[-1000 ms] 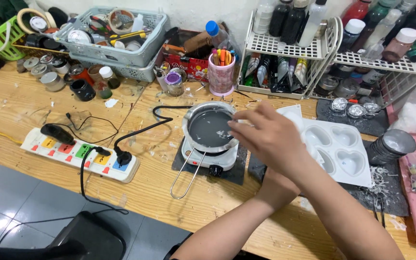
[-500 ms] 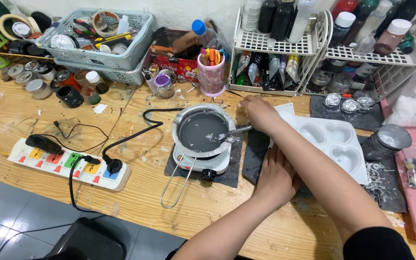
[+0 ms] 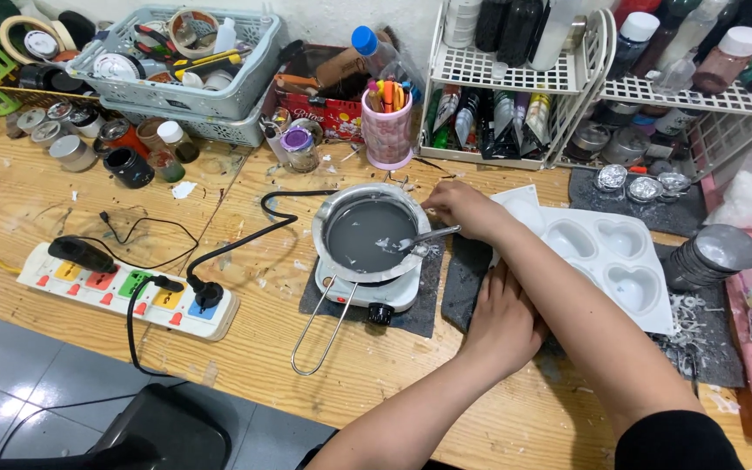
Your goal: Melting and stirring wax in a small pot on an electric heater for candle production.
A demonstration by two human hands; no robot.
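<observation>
Here my right hand (image 3: 463, 209) has its fingers pinched on a metal spoon (image 3: 419, 238) whose bowl dips into the grey liquid of the small pot (image 3: 365, 233) at frame centre. My left hand (image 3: 502, 322) lies flat, fingers together, on the dark mat (image 3: 461, 287) beside the white heart mould (image 3: 611, 261) on the tabletop (image 3: 36, 200).

Shiny metal pot (image 3: 367, 233) holds dull grey liquid; at its three o'clock, a glossy white, probably silicone, heart mould (image 3: 607, 261); rough wooden table (image 3: 28, 196).

Right hand (image 3: 461, 209) reaching forward, fingers curled; left hand (image 3: 502, 324) flat.
</observation>
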